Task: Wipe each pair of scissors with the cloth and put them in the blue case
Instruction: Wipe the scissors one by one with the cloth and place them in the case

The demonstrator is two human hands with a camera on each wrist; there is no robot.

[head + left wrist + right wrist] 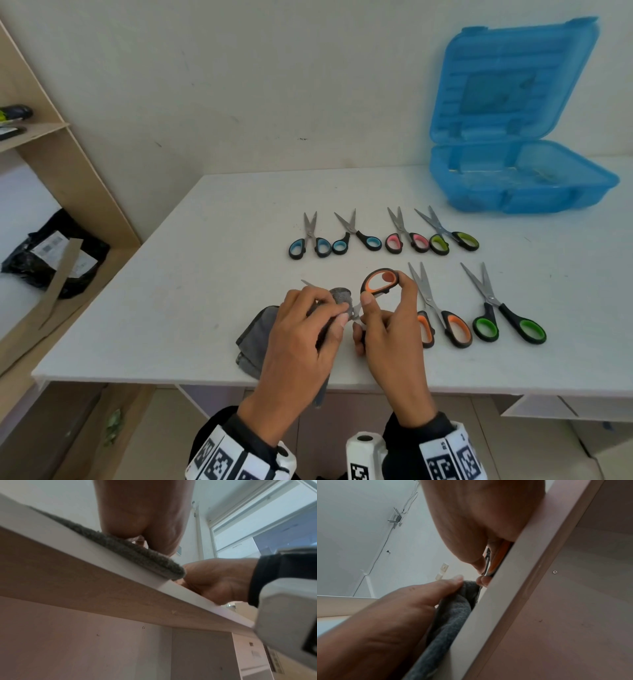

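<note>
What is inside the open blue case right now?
No scissors show in the blue case: its translucent base looks bare apart from faint marks. The near wall hides part of its floor, so that strip cannot be checked.

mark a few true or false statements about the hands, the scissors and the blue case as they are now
1. The blue plastic case stands open. True.
2. The right hand holds green-handled scissors. False: it holds the orange-handled scissors.
3. The left hand grips the grey cloth around the blades. True.
4. Six pairs of scissors lie loose on the white table. True: four in the far row, two nearer.
5. One pair already lies in the case. False: no scissors show inside it.
</note>
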